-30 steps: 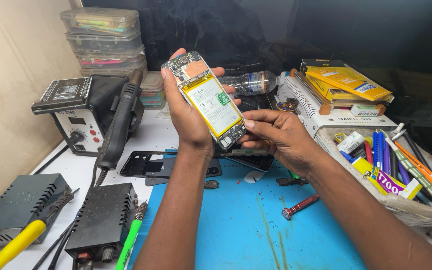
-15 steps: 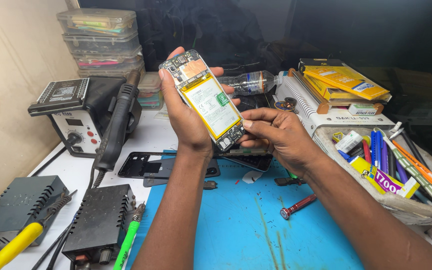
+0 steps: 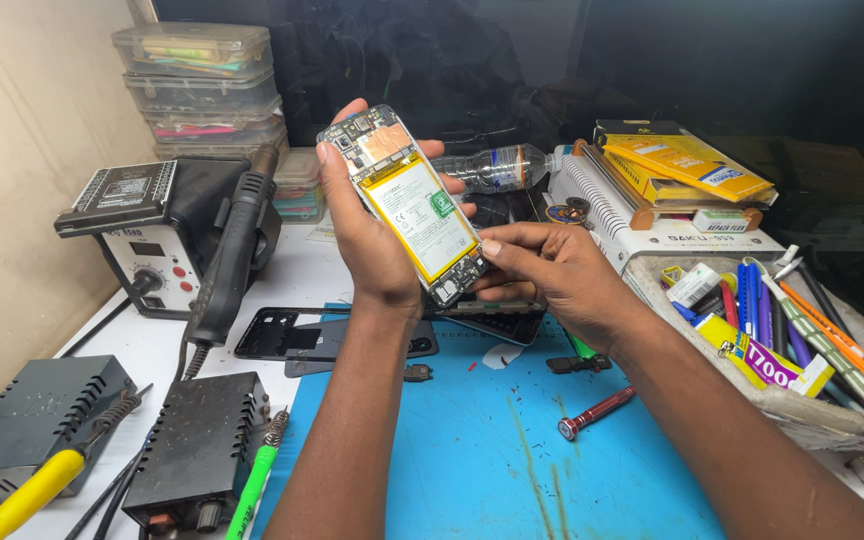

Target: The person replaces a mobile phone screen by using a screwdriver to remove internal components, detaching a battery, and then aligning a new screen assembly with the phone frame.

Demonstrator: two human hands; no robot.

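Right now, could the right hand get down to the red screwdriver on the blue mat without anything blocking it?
Probably yes. The right hand is pinching the lower end of the opened phone, and the red screwdriver lies on the blue mat just below it, with bare mat between. It would have to let go of the phone first.

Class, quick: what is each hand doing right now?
Left hand: closed around the opened phone.
Right hand: fingertips pinching the phone's lower end.
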